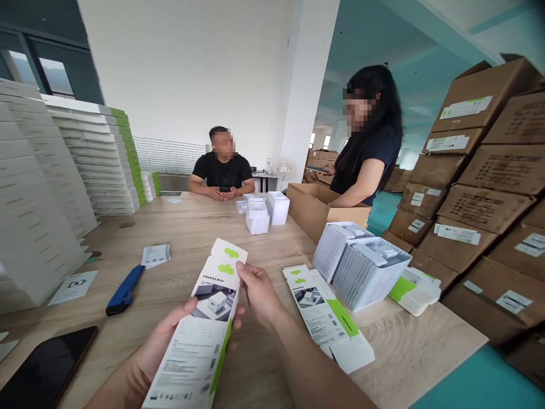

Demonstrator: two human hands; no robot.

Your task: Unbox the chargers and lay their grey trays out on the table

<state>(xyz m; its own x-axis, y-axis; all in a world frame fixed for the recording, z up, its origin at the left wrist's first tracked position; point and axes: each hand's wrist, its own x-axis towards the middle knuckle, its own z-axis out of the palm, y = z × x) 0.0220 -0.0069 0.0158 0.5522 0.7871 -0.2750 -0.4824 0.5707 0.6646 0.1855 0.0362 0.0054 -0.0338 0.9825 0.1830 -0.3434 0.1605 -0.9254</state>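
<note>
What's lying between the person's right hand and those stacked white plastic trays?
In the head view, a flat white-and-green cardboard carton lies there, on the light wooden table.

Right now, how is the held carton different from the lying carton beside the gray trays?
The held carton is in the left grip and right grip; the lying carton rests on the table. The held carton shows only a thin green strip along its side, while the lying carton shows a broad green band with lettering. Both have white card, two green shapes and a picture.
</note>
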